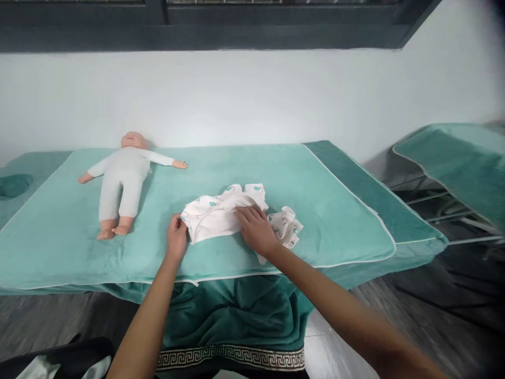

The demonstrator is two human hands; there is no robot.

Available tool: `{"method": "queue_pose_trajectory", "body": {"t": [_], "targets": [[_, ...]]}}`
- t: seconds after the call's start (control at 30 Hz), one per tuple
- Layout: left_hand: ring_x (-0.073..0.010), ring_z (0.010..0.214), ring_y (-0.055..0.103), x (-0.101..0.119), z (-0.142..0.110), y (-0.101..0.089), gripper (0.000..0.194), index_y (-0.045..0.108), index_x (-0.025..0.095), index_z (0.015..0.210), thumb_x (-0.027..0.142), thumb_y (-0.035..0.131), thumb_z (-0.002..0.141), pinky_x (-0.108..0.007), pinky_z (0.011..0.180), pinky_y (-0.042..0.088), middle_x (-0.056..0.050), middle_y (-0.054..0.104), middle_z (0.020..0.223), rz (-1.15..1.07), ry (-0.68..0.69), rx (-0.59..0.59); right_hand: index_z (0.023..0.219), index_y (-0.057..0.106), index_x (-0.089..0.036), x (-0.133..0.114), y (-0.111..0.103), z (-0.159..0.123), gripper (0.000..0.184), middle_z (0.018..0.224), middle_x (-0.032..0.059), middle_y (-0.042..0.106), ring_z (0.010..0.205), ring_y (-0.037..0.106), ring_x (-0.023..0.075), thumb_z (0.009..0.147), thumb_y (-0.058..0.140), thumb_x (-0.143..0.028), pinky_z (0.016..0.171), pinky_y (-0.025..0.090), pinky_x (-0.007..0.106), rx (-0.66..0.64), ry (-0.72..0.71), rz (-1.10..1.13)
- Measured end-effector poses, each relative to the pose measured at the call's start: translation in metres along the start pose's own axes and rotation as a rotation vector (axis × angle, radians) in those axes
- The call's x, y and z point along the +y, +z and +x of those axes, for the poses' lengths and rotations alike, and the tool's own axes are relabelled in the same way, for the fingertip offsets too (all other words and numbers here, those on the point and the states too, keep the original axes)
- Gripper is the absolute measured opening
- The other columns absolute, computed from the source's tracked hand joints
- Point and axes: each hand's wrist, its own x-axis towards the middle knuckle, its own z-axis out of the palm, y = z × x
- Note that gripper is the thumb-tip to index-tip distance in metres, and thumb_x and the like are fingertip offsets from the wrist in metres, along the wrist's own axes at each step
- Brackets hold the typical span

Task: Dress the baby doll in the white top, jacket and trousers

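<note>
A white baby garment [216, 216] with a small green and pink print lies partly folded on the green bed cover, its pale inner side showing. At its left corner my left hand [176, 238] is closed, pinching the edge of the cloth between thumb and fingers. My right hand [255, 229] rests on the garment's right part, fingers stretched out over the fabric. Just beyond that wrist is a second crumpled printed cloth piece [287, 225], partly hidden by the hand and forearm.
A baby doll [128, 171] with a white cloth body lies on its back at the left of the green-covered bed [339, 210]. The bed stands against a white wall [244, 100]. Another green-covered bed [457, 163] with metal legs is at the right.
</note>
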Motion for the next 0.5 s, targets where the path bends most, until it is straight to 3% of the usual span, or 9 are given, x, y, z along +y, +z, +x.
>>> {"method": "queue_pose_trajectory", "body": {"t": [0.13, 0.27, 0.33, 0.43, 0.5], "targets": [[-0.0083, 0.068, 0.055, -0.003, 0.001, -0.003, 0.026, 0.059, 0.020, 0.087, 0.034, 0.077, 0.075, -0.021, 0.066, 0.043, 0.004, 0.059, 0.082, -0.317, -0.045, 0.142, 0.139, 0.056, -0.017, 0.034, -0.011, -0.027, 0.058, 0.138, 0.0125, 0.062, 0.125, 0.051, 0.0290, 0.085, 0.046, 0.000, 0.106, 0.039, 0.044, -0.030, -0.004, -0.064], [-0.0075, 0.066, 0.055, -0.001, -0.001, -0.004, 0.030, 0.058, 0.019, 0.088, 0.031, 0.080, 0.072, -0.020, 0.063, 0.042, 0.004, 0.058, 0.080, -0.393, -0.051, 0.204, 0.126, 0.062, -0.015, 0.073, -0.014, -0.043, 0.054, 0.125, 0.0154, 0.065, 0.111, 0.057, 0.0299, 0.077, 0.047, 0.003, 0.092, 0.043, 0.042, -0.010, -0.063, -0.124], [-0.0075, 0.067, 0.055, 0.001, -0.002, -0.003, 0.031, 0.059, 0.019, 0.089, 0.028, 0.081, 0.069, -0.020, 0.063, 0.043, 0.004, 0.059, 0.082, -0.405, -0.059, 0.236, 0.118, 0.065, -0.014, 0.088, -0.016, -0.044, 0.050, 0.114, 0.0145, 0.068, 0.100, 0.059, 0.0282, 0.075, 0.048, 0.003, 0.083, 0.044, 0.040, -0.003, -0.015, -0.110], [-0.0087, 0.076, 0.060, 0.001, -0.004, -0.003, 0.034, 0.061, 0.021, 0.097, 0.025, 0.080, 0.069, -0.020, 0.069, 0.046, 0.002, 0.063, 0.093, -0.411, -0.038, 0.258, 0.111, 0.065, -0.015, 0.093, -0.023, -0.041, 0.037, 0.105, 0.0125, 0.070, 0.093, 0.061, 0.0257, 0.082, 0.046, 0.000, 0.080, 0.045, 0.038, 0.050, 0.096, -0.068], [-0.0108, 0.088, 0.063, 0.000, -0.006, -0.007, 0.039, 0.062, 0.024, 0.109, 0.029, 0.078, 0.074, -0.022, 0.077, 0.049, -0.001, 0.065, 0.107, -0.378, -0.028, 0.232, 0.113, 0.065, -0.016, 0.085, -0.031, -0.046, 0.027, 0.107, 0.0120, 0.071, 0.096, 0.063, 0.0263, 0.092, 0.048, -0.010, 0.086, 0.046, 0.041, 0.062, 0.066, -0.046]]}}
